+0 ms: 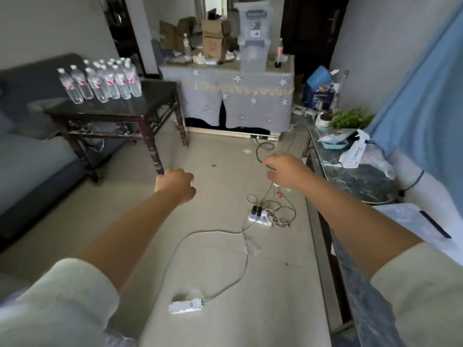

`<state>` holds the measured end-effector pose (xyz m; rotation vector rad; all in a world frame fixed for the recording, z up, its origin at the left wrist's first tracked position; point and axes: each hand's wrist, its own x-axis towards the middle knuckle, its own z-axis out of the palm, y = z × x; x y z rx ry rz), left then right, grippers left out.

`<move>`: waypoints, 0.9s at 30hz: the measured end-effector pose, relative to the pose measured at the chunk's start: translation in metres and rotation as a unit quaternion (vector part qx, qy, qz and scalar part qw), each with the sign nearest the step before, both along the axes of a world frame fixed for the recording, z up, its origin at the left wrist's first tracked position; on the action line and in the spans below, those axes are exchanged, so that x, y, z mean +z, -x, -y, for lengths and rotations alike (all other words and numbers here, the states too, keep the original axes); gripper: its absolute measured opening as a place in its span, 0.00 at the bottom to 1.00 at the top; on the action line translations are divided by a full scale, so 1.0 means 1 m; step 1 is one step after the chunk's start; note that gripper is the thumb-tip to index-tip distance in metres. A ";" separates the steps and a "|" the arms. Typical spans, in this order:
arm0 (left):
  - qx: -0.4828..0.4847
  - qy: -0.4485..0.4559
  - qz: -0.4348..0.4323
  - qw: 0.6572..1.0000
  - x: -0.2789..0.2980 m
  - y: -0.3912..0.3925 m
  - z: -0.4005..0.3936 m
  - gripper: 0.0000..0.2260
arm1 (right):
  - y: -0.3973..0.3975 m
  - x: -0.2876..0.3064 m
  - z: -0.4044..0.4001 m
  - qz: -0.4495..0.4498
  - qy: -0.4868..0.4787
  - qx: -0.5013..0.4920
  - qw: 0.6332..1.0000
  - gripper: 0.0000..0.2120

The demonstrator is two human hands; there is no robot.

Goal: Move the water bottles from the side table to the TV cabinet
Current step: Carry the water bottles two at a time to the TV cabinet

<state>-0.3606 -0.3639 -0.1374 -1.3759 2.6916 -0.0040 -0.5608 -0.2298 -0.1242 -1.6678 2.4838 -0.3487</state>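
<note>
clear plastic water bottles (100, 81) stand bunched on the dark side table (140, 106) at my left, so i reach both arms out: left hand (175, 185) and right hand (285, 171) loosely curled, holding nothing, tv cabinet (360, 181) at right

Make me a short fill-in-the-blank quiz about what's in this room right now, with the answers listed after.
1. The water bottles stand together on the dark side ____.
2. Both the left hand and the right hand are holding ____.
3. The white power strip lies on the ____.
4. The green plant sits on the person's ____ side.

Missing words: table; nothing; floor; right
</note>
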 end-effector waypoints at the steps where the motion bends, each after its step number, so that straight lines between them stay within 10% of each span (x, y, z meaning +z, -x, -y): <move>1: 0.015 0.001 -0.005 1.000 0.001 -0.003 0.016 0.16 | 0.000 0.002 0.018 -0.008 -0.002 0.010 1.000 0.17; 27: 0.284 0.033 -0.034 0.958 0.030 0.029 0.398 0.15 | 0.077 0.010 0.521 0.013 -0.001 0.260 0.966 0.21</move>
